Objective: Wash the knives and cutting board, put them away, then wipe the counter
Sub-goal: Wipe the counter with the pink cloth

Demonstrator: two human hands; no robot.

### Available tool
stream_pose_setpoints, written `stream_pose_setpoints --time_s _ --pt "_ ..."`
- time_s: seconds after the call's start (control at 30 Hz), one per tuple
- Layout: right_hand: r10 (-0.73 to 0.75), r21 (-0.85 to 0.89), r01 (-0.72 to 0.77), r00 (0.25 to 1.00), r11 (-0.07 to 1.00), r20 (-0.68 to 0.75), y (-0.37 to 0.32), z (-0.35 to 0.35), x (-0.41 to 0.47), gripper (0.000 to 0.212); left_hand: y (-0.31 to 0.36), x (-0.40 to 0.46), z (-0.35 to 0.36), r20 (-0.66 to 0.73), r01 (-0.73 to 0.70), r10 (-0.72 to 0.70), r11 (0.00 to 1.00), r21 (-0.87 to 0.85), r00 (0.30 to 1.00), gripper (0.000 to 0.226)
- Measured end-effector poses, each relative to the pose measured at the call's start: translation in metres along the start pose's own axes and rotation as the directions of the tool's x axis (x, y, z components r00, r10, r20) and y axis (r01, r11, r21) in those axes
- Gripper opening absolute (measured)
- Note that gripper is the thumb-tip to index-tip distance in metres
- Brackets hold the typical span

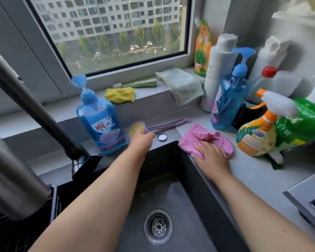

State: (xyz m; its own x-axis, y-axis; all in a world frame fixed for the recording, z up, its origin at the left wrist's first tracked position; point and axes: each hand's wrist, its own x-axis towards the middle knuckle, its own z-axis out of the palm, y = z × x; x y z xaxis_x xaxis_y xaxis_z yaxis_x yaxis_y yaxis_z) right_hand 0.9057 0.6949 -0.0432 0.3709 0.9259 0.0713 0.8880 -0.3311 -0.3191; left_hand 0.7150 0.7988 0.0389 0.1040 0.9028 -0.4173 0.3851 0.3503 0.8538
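Note:
My right hand (pixel 210 154) lies flat on a pink cloth (pixel 204 140) that rests on the grey counter (pixel 253 171) at the sink's back right corner. My left hand (pixel 141 141) reaches over the dark sink (pixel 171 188) and closes around the head of a purple dish brush (pixel 137 128); the brush's long handle (pixel 171 124) points right along the ledge behind the sink. No knife or cutting board shows in this view.
A blue dish soap bottle (pixel 101 124) stands left of the brush, another blue pump bottle (pixel 229 99) and several spray bottles (pixel 256 135) crowd the back right. Yellow sponge (pixel 120 95) and green cloth (pixel 184 86) lie on the sill. The faucet (pixel 25 110) crosses the left.

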Motion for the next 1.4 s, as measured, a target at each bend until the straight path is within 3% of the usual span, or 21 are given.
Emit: stream_pose_setpoints --time_s 0.1,0.23,0.33,0.4,0.43,0.5,0.57,0.63,0.7,0.77,0.8,0.87,0.97,1.07,1.13,1.23,1.3,1.4 --pt "0.011 0.000 -0.011 1.000 1.000 0.012 0.003 0.001 0.003 0.049 -0.002 0.026 0.017 0.021 0.014 -0.012 0.996 -0.090 1.000 0.056" --pt "0.026 -0.010 -0.025 0.999 1.000 0.030 0.004 0.004 0.005 0.078 0.018 0.044 0.045 0.072 -0.008 0.020 0.986 -0.165 0.997 0.053" --pt "0.064 -0.028 -0.062 0.996 0.998 0.063 0.005 0.003 0.008 0.072 0.029 0.054 0.058 0.148 0.025 0.003 0.982 -0.186 0.989 0.051" --pt "0.125 0.009 -0.126 0.987 0.992 0.105 0.005 -0.002 0.015 0.066 0.030 0.055 0.058 0.162 0.027 -0.007 0.992 -0.122 0.987 0.070" --pt "0.154 0.033 -0.160 0.980 0.987 0.129 0.003 -0.006 0.018 0.074 0.029 0.053 0.054 0.134 -0.004 0.014 0.997 -0.075 0.991 0.074" --pt "0.171 -0.019 -0.170 0.970 0.985 0.175 -0.001 -0.007 0.024 0.089 0.034 0.035 0.035 0.033 -0.087 0.085 0.992 0.086 0.996 0.060" --pt "0.146 -0.113 -0.125 0.967 0.986 0.206 -0.011 -0.001 0.029 0.089 0.039 0.011 0.007 -0.105 -0.194 0.224 0.951 0.239 0.969 0.051" --pt "0.101 -0.114 -0.077 0.969 0.990 0.226 -0.027 0.007 0.037 0.085 0.046 -0.015 -0.023 -0.277 -0.383 0.483 0.857 0.345 0.831 0.044" --pt "0.034 -0.081 -0.014 0.968 0.997 0.250 -0.049 0.014 0.047 0.077 0.054 -0.041 -0.056 -0.453 -0.511 0.662 0.749 0.421 0.597 0.037" --pt "-0.024 -0.054 0.039 0.965 0.998 0.261 -0.073 0.021 0.057 0.065 0.056 -0.047 -0.085 -0.580 -0.489 0.691 0.720 0.493 0.432 0.045" --pt "-0.034 -0.043 0.047 0.966 0.998 0.257 -0.083 0.024 0.059 0.060 0.055 -0.043 -0.098 -0.616 -0.430 0.670 0.741 0.516 0.415 0.054" --pt "-0.019 -0.032 0.026 0.975 0.999 0.223 -0.096 0.028 0.058 0.053 0.052 -0.033 -0.118 -0.633 -0.305 0.605 0.794 0.526 0.483 0.075" --pt "-0.020 0.009 0.019 0.989 1.000 0.145 -0.111 0.031 0.039 0.047 0.045 -0.019 -0.130 -0.571 -0.221 0.480 0.858 0.464 0.666 0.102" --pt "-0.126 0.026 0.123 0.980 0.992 0.154 -0.139 0.040 0.018 0.046 0.038 -0.007 -0.132 -0.501 -0.222 0.393 0.903 0.367 0.771 0.099" --pt "-0.184 0.008 0.186 0.968 0.983 0.169 -0.161 0.049 0.013 0.046 0.035 0.000 -0.135 -0.485 -0.218 0.377 0.910 0.352 0.789 0.087" --pt "-0.180 -0.022 0.187 0.968 0.982 0.176 -0.185 0.053 0.014 0.047 0.033 0.007 -0.137 -0.448 -0.189 0.356 0.908 0.375 0.820 0.093" --pt "-0.172 -0.027 0.180 0.966 0.983 0.196 -0.196 0.054 0.014 0.049 0.035 0.007 -0.137 -0.431 -0.178 0.375 0.885 0.431 0.821 0.084" --pt "-0.176 -0.010 0.183 0.957 0.983 0.231 -0.210 0.058 0.013 0.058 0.049 0.003 -0.142 -0.482 -0.280 0.554 0.803 0.527 0.679 0.050"
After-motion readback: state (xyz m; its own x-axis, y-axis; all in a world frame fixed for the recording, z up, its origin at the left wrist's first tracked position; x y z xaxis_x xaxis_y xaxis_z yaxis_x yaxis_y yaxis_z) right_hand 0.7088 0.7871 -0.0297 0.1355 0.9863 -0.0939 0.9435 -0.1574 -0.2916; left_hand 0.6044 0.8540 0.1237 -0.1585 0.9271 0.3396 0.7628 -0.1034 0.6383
